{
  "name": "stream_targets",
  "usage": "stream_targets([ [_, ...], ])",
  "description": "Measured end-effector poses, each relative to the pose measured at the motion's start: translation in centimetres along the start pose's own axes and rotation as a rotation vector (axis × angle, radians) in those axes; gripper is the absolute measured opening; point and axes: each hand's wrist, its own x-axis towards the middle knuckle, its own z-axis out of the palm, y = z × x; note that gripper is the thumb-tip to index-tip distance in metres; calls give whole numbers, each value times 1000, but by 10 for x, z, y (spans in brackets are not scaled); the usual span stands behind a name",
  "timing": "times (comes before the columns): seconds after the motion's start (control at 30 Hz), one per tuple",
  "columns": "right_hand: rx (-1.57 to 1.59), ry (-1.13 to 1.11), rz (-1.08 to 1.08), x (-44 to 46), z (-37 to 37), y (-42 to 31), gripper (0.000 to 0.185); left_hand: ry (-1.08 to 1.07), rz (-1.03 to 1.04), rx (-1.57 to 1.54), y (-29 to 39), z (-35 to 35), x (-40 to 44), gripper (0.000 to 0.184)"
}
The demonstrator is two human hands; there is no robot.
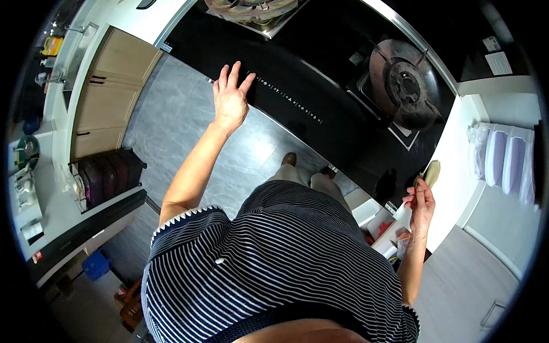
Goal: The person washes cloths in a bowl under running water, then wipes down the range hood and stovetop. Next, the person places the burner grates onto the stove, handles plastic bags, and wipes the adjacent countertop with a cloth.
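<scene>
My left hand (231, 102) reaches over the front edge of the black glass stove top (320, 74), with its fingers spread and nothing in them. A row of small white control marks runs along the glass just right of its fingertips. On the far right, my right hand (421, 207) pinches a small flat yellowish-brown piece (433, 171) between thumb and fingers. Its exact kind cannot be made out. That hand is above the stove's right corner, next to the white counter. A dark shadow lies on the glass beside it.
Two burners stand on the stove: a right burner (403, 86) and a far burner (251, 8). An open drawer (380, 228) with several items is below my right arm. Wooden cabinets (111, 86) and a dark red case (108, 177) are left. Purple-white packages (503, 157) stand right.
</scene>
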Motion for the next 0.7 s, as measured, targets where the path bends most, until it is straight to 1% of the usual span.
stream_targets([
  [0.23, 27, -17, 12, 0, 7, 2, 28, 19, 7, -28, -3, -1, -3, 60],
  [0.43, 37, -46, 13, -3, 12, 4, 26, 37, 85, -55, 5, -4, -8, 59],
  [0.6, 31, -44, 6, -3, 16, 9, 25, 54, 4, -49, -8, 5, -9, 59],
  [0.7, 34, -45, 8, -3, 18, 11, 25, 45, 20, -49, -7, 4, -8, 59],
])
